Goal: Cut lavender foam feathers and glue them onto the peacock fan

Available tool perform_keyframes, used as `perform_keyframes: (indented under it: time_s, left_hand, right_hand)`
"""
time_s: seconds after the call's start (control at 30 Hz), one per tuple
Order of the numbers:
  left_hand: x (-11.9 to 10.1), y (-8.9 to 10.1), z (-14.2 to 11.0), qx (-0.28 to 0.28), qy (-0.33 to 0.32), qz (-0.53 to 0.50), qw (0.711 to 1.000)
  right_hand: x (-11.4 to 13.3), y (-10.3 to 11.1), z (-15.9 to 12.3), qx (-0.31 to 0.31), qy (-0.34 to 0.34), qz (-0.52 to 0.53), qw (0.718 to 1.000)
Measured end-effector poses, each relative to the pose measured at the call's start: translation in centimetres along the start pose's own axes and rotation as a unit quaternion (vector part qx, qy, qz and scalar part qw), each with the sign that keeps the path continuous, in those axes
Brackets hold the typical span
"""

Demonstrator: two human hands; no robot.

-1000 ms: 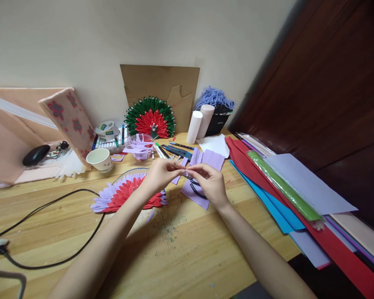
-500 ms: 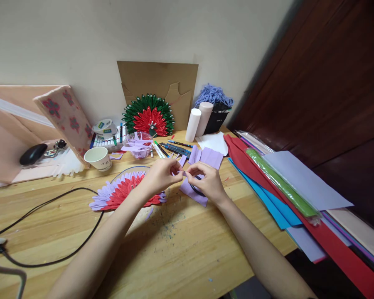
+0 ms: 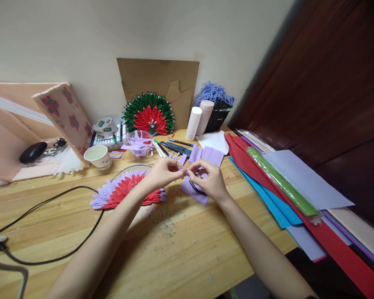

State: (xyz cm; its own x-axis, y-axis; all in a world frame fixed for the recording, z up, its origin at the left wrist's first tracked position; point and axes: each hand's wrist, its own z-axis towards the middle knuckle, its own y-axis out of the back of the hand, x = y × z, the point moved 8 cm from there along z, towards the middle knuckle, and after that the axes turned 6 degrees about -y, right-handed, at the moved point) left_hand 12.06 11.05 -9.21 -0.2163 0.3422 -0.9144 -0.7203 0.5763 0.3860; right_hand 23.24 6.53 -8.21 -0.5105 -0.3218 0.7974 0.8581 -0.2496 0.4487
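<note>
Held scrap (image 3: 187, 172): looks purple to me, but it's tiny
Near fan (image 3: 118, 193): red petals inside, light purple ones round the edge
Back fan (image 3: 148, 118): red inside, dark green outside, shiny tips
Flower board (image 3: 65, 120): pale pink with darker pink flowers
Cup (image 3: 100, 159): white, little black marks
Yarn (image 3: 215, 92): bluish purple
Table (image 3: 190, 253): yellowy brown, streaky lines, bluish specks

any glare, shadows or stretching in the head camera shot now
Head view: glints on the green packet; a soft shadow beside the left forearm on the table; towards the lower right, the red sheet looks stretched, perhaps by the lens.
</note>
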Motion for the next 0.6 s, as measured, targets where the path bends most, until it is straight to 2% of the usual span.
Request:
perform_keyframes:
  time_s: [0.2,0.3,0.47,0.6]
  left_hand:
    - [0.8,0.0,0.1,0.019,0.016,-0.041,0.999]
    - [1.5,0.0,-0.1,0.026,0.055,-0.079,0.995]
    - [2.2,0.0,-0.4,0.0,0.134,-0.123,0.983]
    - [2.4,0.1,-0.4,-0.012,0.138,-0.123,0.983]
  right_hand:
    - [1.4,0.0,-0.5,-0.018,0.078,-0.085,0.993]
    - [1.6,-0.2,-0.8,-0.016,0.101,-0.112,0.988]
    - [1.9,-0.6,-1.0,0.003,0.119,-0.143,0.983]
    - [1.8,-0.6,-0.9,0.001,0.1,-0.112,0.989]
